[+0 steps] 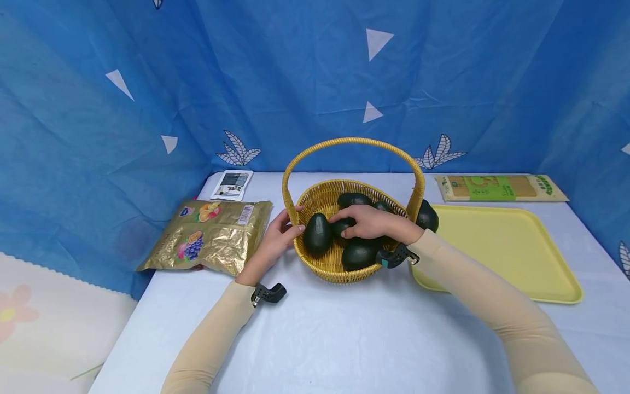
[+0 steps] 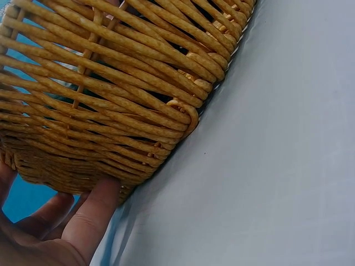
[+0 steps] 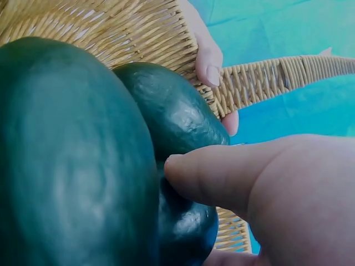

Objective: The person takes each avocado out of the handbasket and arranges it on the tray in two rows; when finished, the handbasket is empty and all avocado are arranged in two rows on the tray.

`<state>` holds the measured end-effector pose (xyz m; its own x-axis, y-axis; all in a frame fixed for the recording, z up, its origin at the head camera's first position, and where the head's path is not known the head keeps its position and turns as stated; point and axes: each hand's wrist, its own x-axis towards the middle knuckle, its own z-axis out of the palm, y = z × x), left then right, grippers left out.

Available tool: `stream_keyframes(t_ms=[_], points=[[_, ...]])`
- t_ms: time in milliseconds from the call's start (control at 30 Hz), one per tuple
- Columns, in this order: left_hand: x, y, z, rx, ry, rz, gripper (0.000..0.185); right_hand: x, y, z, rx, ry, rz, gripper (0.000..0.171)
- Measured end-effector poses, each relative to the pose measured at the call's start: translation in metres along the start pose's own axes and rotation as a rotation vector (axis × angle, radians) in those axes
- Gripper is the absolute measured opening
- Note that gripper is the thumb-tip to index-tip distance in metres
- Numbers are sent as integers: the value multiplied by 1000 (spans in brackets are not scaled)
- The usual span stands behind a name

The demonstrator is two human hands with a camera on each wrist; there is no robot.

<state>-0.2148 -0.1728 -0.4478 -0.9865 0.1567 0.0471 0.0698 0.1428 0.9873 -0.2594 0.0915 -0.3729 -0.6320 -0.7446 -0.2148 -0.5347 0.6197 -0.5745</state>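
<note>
The left hand (image 1: 272, 241) grips the basket (image 1: 328, 269) rim at left; the right hand (image 1: 370, 222), fingers curled, holds an avocado (image 1: 344, 225) inside.

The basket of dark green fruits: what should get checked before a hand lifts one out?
1. Basket held steady: ok, the left hand holds its rim at the handle's base.
2. Right hand on a fruit: ok, its fingers lie over a dark fruit inside.
3. Firm grip on that fruit: cannot tell, the fingertips are hidden.
4. Handle out of the way: ok, it arches above the hand.
5. Yellow tray has room: ok, bare surface shows.
6. One fruit sits outside the basket, beside the tray: ok, apart from the hands.
</note>
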Motion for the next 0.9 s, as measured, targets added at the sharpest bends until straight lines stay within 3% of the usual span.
stream_keyframes(t_ms=[333,900], points=[[-1,-2,-1,4,-8,11,53,0,-2,-1,-12,-30,43,49],[-2,-1,0,21,4,8,53,-2,-1,-1,1,15,6,51]])
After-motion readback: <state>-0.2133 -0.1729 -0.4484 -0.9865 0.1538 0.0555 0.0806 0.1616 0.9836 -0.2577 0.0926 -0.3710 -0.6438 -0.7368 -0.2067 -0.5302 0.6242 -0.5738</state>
